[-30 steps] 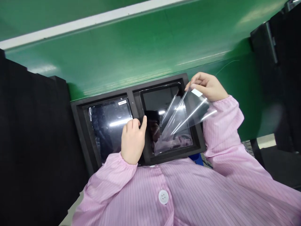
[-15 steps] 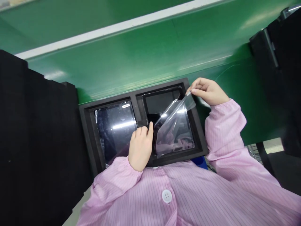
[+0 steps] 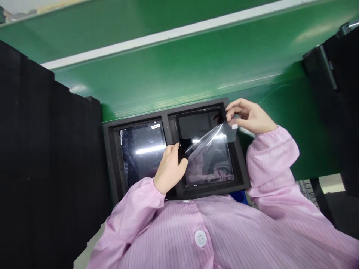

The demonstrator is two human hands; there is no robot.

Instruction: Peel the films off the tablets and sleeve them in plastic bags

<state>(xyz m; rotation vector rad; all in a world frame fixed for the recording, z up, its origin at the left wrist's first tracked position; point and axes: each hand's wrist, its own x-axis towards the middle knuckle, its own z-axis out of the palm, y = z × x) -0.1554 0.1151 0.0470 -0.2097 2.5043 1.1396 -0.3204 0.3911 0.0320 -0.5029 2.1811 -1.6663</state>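
Note:
My right hand [image 3: 249, 116] pinches a white tab [image 3: 234, 126] at the top corner of a clear plastic film [image 3: 209, 158] between thumb and fingers. The film curves up from the right dark glass panel [image 3: 196, 125], with its lower part lying on the glass and the panel's upper left showing bare. My left hand [image 3: 169, 170] stands at the film's left edge, its fingers curled over the tray divider and thumb close to the film. Beside it lies the left dark glass panel [image 3: 141, 158], with a small white label [image 3: 155, 126] near its top edge.
Both panels sit in a black foam tray [image 3: 109, 160] on a green conveyor belt [image 3: 179, 78]. Tall black foam stacks [image 3: 50, 149] rise at the left, and another black stack [image 3: 336, 93] stands at the right. A blue object [image 3: 238, 197] shows below the tray.
The film has lowered from its high curl and now lies closer to the right panel. My left hand has moved right, over the divider, toward the film's left edge.

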